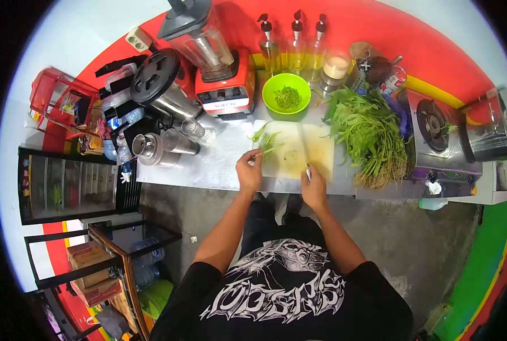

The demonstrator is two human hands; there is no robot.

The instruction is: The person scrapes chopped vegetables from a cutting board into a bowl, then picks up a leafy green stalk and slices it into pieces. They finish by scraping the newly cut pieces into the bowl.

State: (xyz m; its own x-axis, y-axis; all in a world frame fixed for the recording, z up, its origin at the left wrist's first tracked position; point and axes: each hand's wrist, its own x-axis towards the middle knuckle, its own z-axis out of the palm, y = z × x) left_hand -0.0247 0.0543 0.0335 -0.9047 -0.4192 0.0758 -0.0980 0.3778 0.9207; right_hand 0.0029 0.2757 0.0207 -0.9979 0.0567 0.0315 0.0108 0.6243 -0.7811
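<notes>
At the tabletop's (199, 167) front edge, my left hand (249, 169) pinches leafy stems (267, 141), which extend just beyond my fingertips over the cutting board's (323, 153) left side. Apart from it, my right hand (314, 186) grips a knife (304, 145) over the board. Behind, a green bowl (286, 112) holds chopped greens (287, 98); pump bottles (296, 55) contain yellowish liquid. Rightward lies a leafy bunch (370, 128).

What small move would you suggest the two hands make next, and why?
Probably bring the greens at the left hand rightward to the knife: the right hand holds it over the cutting board, and the greens lie apart from the blade.
</notes>
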